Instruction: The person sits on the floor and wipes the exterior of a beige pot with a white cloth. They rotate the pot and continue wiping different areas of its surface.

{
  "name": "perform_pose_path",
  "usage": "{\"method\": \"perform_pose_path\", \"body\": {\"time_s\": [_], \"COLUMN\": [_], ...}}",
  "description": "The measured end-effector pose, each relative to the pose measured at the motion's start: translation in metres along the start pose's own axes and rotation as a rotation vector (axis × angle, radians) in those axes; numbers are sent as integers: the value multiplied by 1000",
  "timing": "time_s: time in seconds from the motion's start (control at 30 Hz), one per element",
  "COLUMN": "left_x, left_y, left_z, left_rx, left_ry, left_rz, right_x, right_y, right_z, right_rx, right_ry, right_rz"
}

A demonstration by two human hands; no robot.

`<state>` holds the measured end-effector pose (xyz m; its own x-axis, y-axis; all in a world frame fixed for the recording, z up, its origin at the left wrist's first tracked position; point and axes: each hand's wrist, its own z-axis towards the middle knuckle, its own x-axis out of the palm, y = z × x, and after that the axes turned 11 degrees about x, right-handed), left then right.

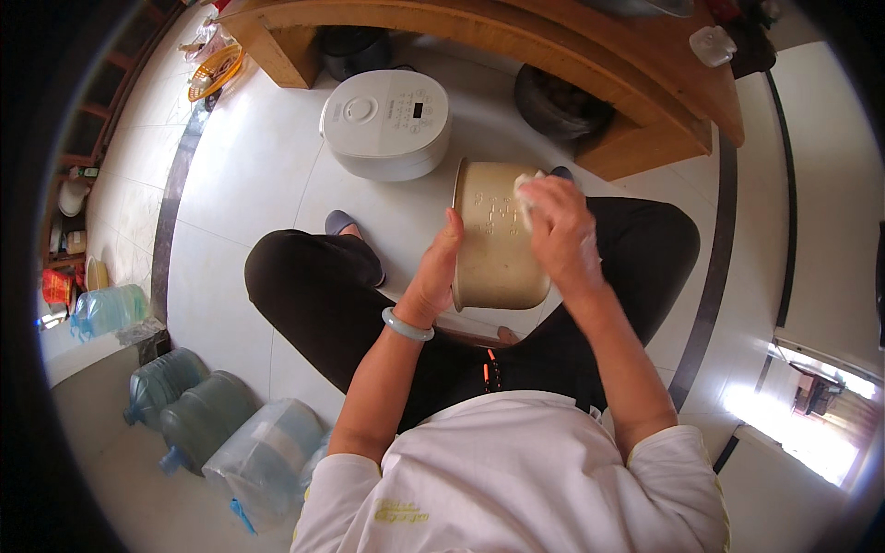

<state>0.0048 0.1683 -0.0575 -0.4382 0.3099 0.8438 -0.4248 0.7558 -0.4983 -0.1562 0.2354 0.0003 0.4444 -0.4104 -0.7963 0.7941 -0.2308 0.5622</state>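
A gold-coloured rice cooker inner pot (494,256) lies tilted on its side above my lap, its rim facing left. My left hand (439,266) grips that rim, thumb on the outer wall and fingers hidden inside. With my right hand (563,225) I press a pale cloth (525,200) against the pot near its base. Raised marks show on the pot's wall. Beyond it, on the tiled floor, stands a white rice cooker (387,124) with its lid down and a button panel on top.
A wooden table (470,24) spans the far side, with a dark pot (354,52) and a dark, wrapped container (560,104) beneath. Large plastic water bottles (207,415) lie at the lower left. An orange basket (216,72) sits at the upper left.
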Motion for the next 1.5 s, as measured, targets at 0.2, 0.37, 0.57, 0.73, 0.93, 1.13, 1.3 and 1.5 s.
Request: {"method": "perform_pose_path", "body": {"time_s": [0.2,0.37,0.57,0.73,0.93,1.13,1.3,1.5], "left_x": [-13,-15,1,-5,2,-3,-5,-8], "left_y": [11,8,-5,-1,-6,-9,2,12], "left_z": [1,6,4,3,7,9,11,2], "left_rx": [40,32,49,90,99,70,33,72], "left_ry": [-37,-66,-100,-143,-226,-228,-154,79], "left_rz": [-56,-72,-34,-60,-18,-72,38,395], "right_x": [23,18,16,30,12,42,70,103], "right_y": [29,22,5,16,-3,-46,-62,-91], "right_z": [-46,-48,2,-54,-13,-46,-62,-80], "right_rx": [-268,-380,-1,-349,22,981,1135,1217], "right_ry": [78,111,22,78,-149,49,79,143], "right_rz": [-89,-143,46,-76,60,973,1295,1557]}}
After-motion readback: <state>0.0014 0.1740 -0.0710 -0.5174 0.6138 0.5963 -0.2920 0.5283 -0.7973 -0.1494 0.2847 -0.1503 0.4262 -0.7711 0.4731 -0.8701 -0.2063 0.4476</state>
